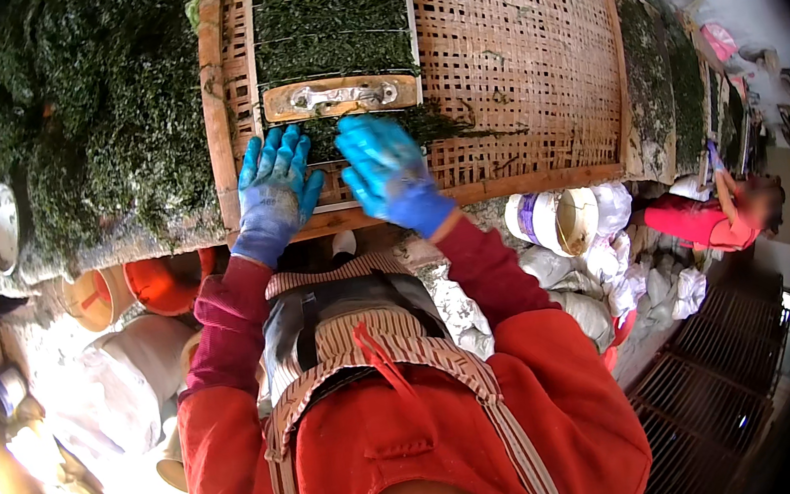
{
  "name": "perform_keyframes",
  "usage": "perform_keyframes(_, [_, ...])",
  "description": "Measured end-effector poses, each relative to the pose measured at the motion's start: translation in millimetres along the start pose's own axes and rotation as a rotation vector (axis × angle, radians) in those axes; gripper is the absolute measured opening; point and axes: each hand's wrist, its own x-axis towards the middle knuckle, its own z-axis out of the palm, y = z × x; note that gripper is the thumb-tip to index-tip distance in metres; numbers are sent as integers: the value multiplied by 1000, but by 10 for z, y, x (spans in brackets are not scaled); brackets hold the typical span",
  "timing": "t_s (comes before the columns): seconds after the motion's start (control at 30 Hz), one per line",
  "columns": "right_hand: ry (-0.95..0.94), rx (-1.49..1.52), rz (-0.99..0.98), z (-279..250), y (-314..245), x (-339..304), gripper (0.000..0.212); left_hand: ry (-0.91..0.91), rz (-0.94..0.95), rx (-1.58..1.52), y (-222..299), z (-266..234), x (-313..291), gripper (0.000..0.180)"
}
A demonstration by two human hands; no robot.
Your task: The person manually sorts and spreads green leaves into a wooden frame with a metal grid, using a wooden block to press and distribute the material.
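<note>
Both my hands wear blue-coated gloves. My left hand (278,188) lies open with fingers stretched forward, its fingertips on the seaweed near the tray's front left. To its right, my right hand (390,172) is slightly blurred, fingers apart, over the near end of the green seaweed strip (333,18). A narrow frame (409,2) with thin cross lines bounds that strip on the woven tray (530,56). Just beyond my fingertips, a wooden block (294,102) with a metal handle (354,97) rests across the strip; neither hand grips it. Loose strands trail right of my right hand.
A large heap of seaweed (113,105) covers the table's left, with a metal bowl (4,229) in it. Below the edge stand a red bucket (163,285), a white bucket (558,221) and pale sacks (120,377). A person in red (699,219) works at far right.
</note>
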Motion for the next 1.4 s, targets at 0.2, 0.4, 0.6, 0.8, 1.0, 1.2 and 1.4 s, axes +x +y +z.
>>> perform_keyframes(0.2, [-304,-646,84,-263,609,-474,49,-19,-81,-12,139,-121,77,54])
perform_keyframes(0.4, [-66,-4,148,-473,894,-498,67,220,34,-204,422,-369,154,40])
perform_keyframes(0.6, [-149,-153,378,-535,979,-439,83,-131,200,-190,1042,83,585,52])
perform_keyframes(0.8, [-516,-186,380,-569,760,299,28,-292,152,-139,1115,198,824,57])
perform_keyframes(1.0, [223,-101,116,-1021,725,302,34,-22,97,-814,609,-28,484,35])
perform_keyframes(1.2, [-367,-371,154,-516,605,-359,35,16,9,77,175,-81,140,51])
perform_keyframes(1.4, [307,-7,361,-328,581,-416,53,131,68,74,82,-148,-54,53])
